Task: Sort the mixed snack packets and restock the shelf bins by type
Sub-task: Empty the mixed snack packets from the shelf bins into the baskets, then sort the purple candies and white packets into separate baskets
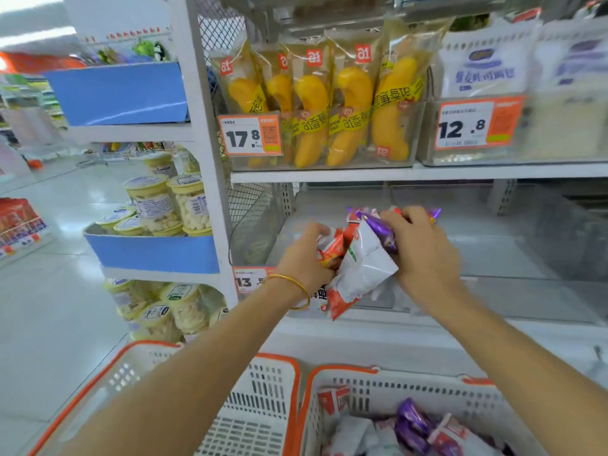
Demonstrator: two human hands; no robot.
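Observation:
Both my hands hold a bunch of snack packets in front of the clear shelf bin (260, 232) on the middle shelf. My left hand (304, 258), with a gold bangle on the wrist, grips the orange-and-white packets (358, 274). My right hand (424, 248) grips purple packets (378, 227) at the top of the bunch. Below, the right white basket with an orange rim (342, 370) holds several more purple and red-white packets (414, 426). The left basket (263, 406) shows no packets.
The shelf above carries banana bread packs (312, 103) with a 17.8 price tag (250, 136), and white bread bags (483, 67) tagged 12.8. To the left, a blue-fronted end rack (151, 255) holds jars with yellow lids. A shop aisle runs off to the left.

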